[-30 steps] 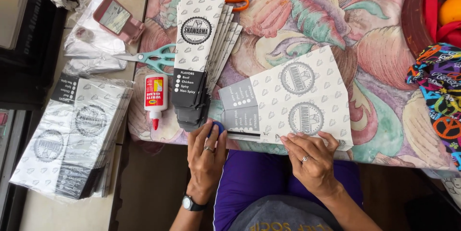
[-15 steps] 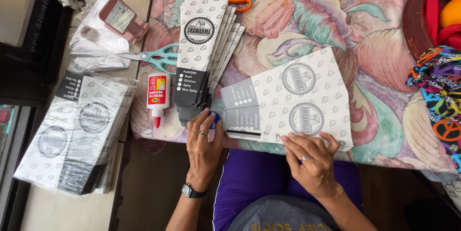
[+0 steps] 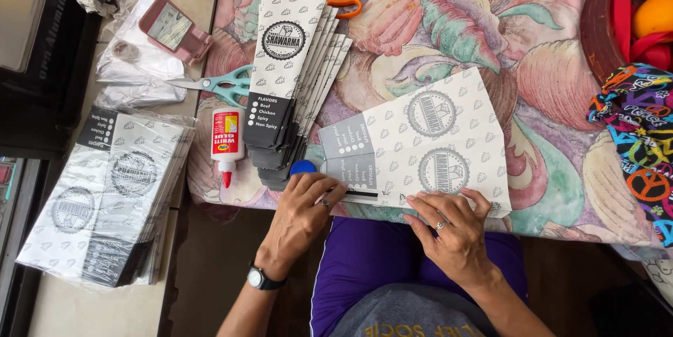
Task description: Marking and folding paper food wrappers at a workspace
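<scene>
Left hand (image 3: 303, 205) slid right onto flat printed sheet (image 3: 420, 144) at near table (image 3: 561, 169) edge, fingers pressing it w/ right hand (image 3: 452, 228), neither closed, so flap's pinned beside glue bottle (image 3: 226, 142).

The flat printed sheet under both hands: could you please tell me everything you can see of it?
The flat printed sheet is white paper or thin card with small grey icons, two round emblems and grey panels at its left end. It lies unfolded and slightly skewed near the front edge of the flowered tablecloth. The left hand presses its lower left part; the right hand rests on its lower edge. A blue cap shows beside its left end.
</scene>
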